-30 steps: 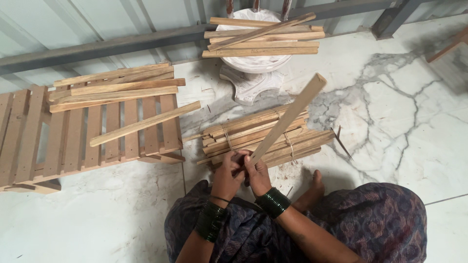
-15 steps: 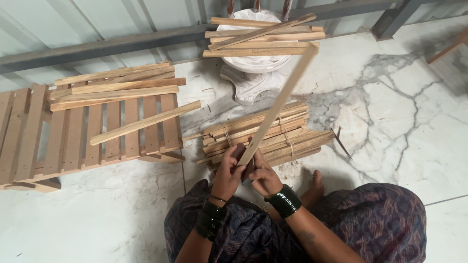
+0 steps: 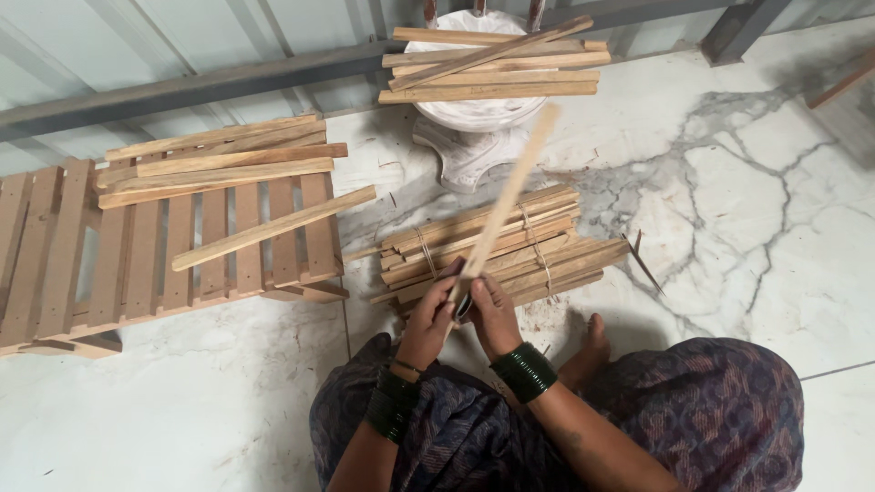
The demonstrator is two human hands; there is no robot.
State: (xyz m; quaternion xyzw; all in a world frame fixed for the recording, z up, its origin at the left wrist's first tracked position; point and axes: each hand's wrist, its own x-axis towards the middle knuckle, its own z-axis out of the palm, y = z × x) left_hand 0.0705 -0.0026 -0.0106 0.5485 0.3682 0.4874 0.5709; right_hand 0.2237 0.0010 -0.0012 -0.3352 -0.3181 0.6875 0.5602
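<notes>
The person sits on the marble floor (image 3: 775, 228) and holds one wooden strip (image 3: 506, 196) at its lower end. The left hand (image 3: 428, 319) and the right hand (image 3: 492, 314) are both closed around this end, with the fingers wrapped tight; a small dark thing shows between them, but I cannot tell what it is. The strip points up and away, and it looks blurred. Under it, a tied bundle (image 3: 497, 246) of strips lies on the floor, just in front of the hands. Loose strips (image 3: 214, 169) already lie on the slatted pallet (image 3: 137, 264) at the left, and more strips (image 3: 492, 64) rest on the white stand (image 3: 474, 118). I judge that part of the work is done, but the bundle remains nearly full.
</notes>
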